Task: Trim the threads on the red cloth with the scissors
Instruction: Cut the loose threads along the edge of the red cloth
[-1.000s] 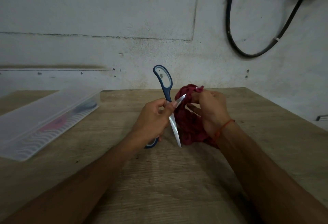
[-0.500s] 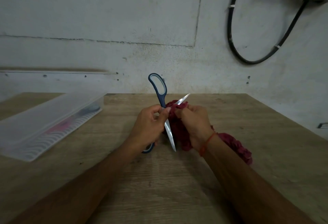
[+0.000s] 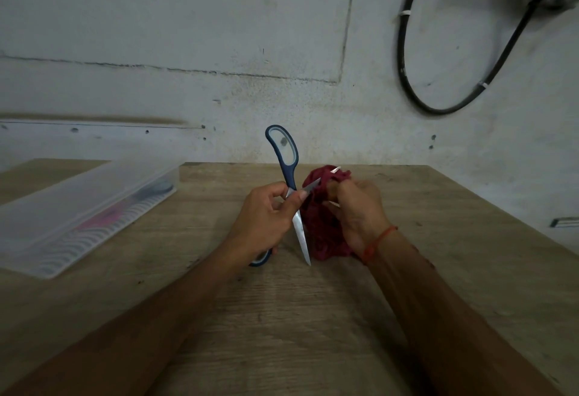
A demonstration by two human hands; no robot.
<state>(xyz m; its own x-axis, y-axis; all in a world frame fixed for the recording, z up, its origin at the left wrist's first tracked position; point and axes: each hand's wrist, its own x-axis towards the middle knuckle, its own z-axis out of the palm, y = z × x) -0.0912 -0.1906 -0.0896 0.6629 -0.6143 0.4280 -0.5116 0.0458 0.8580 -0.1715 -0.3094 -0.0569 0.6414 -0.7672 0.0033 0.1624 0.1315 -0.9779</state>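
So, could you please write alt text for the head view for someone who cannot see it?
The left hand holds open blue-handled scissors, one blade tucked into a bunched red cloth gripped by the right hand, above a wooden table; a plastic box lies left.

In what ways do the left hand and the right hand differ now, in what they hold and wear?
The left hand grips the blue-handled scissors, opened wide; the right hand pinches the bunched red cloth. The right wrist wears a red string bracelet; the left wrist is bare. Both hands work close together over the wooden table.
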